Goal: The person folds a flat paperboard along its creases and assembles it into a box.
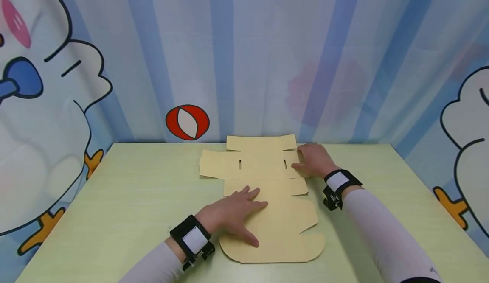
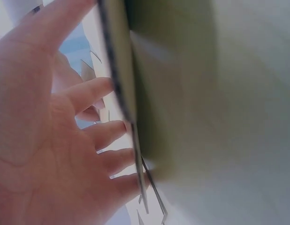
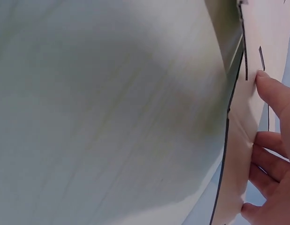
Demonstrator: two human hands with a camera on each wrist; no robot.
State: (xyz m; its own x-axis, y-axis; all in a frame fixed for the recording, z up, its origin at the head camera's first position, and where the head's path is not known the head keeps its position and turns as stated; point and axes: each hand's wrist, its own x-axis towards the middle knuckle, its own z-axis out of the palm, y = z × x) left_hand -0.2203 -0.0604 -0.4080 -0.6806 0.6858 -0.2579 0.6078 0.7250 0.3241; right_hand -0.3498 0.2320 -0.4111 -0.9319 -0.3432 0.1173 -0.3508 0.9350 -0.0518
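The flat, tan cardboard cutout point(image 1: 273, 189) lies mid-table, its long axis running straight away from the person, the rounded end nearest and the squared end by the table's point(image 1: 114, 215) far edge. Creased flaps stick out sideways (two narrow slots sit between them), smooth and matte. The left hand point(image 1: 237, 215) rests on it, fingers spread; the right hand point(image 1: 316, 160) touches a side flap with its fingertips, unclenched.

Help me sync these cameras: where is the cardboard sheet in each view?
Head: cardboard sheet at lower centre.
Left wrist: sheet just left of centre, nearly edge-on.
Right wrist: sheet down the right side.
Shared landmark: the pale tabletop, right of the sheet in left wrist, left of it in right wrist.
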